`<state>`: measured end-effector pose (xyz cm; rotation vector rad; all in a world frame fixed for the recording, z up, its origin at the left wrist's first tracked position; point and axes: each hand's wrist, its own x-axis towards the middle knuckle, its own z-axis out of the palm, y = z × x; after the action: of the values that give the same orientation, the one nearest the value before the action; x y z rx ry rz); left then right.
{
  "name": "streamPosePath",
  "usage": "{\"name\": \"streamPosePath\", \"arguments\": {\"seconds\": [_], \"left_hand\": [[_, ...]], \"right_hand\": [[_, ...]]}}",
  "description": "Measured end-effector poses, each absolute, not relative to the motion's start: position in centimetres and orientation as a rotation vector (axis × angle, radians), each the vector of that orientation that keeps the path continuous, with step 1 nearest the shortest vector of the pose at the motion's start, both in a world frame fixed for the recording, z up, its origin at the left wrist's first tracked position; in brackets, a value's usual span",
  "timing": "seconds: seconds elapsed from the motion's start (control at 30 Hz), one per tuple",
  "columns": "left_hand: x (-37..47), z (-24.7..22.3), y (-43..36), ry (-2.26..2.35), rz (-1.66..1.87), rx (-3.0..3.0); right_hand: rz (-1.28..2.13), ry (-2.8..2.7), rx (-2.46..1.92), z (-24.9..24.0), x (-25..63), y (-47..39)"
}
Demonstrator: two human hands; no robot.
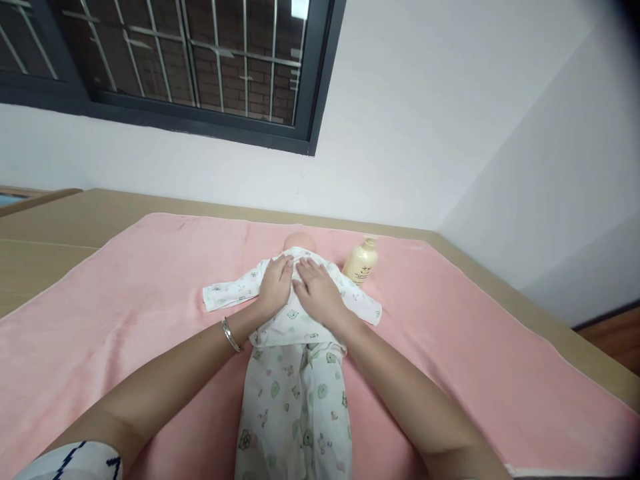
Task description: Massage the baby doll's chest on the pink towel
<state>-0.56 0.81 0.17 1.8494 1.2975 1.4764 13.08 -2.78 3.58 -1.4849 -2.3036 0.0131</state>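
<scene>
In the head view, the left hand and the right hand lie flat, palms down, on the upper part of a doll. The fingers of each hand are straight and mostly together, pointing toward the doll's head, and they grip nothing; the right thumb stands a little out, just beside the left hand. A narrow strip of the white, printed top shows between the two sets of fingers. The doll's rounded head is just beyond the fingertips; which way it faces, I cannot tell. One sleeve spreads out to the left of the left fingers, the other to the right of the right fingers. The matching trousers run back from the fingers, between the forearms.

A pale yellow bottle is to the right of the right fingers, near the doll's shoulder, with the sleeve in front of part of its base. The hands hide much of the top. A silver bracelet circles the left wrist, behind the fingers. Pink cloth spreads under the doll across the wood-coloured worktop. Well beyond the fingertips are a white wall and a dark-framed window.
</scene>
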Motion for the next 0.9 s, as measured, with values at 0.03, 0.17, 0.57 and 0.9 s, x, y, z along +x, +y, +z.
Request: {"name": "streamPosePath", "arguments": {"seconds": [0.03,0.17,0.57,0.9], "left_hand": [[-0.5,0.1,0.8,1.313,1.469,1.854],[-0.3,0.0,0.9,1.395,1.396,1.883],[-0.1,0.5,-0.1,1.710,1.023,2.276],[-0.5,2.1,0.1,1.665,0.870,2.269]], "right_hand": [[0.047,-2.255,-1.559,3.6,13.9,-1.8],[0.085,-2.152,-1.784,3.7,15.8,0.0],[0.174,-2.219,-1.650,4.2,13.4,-2.5],[0.156,-2.171,-1.718,3.8,14.1,-1.6]]}}
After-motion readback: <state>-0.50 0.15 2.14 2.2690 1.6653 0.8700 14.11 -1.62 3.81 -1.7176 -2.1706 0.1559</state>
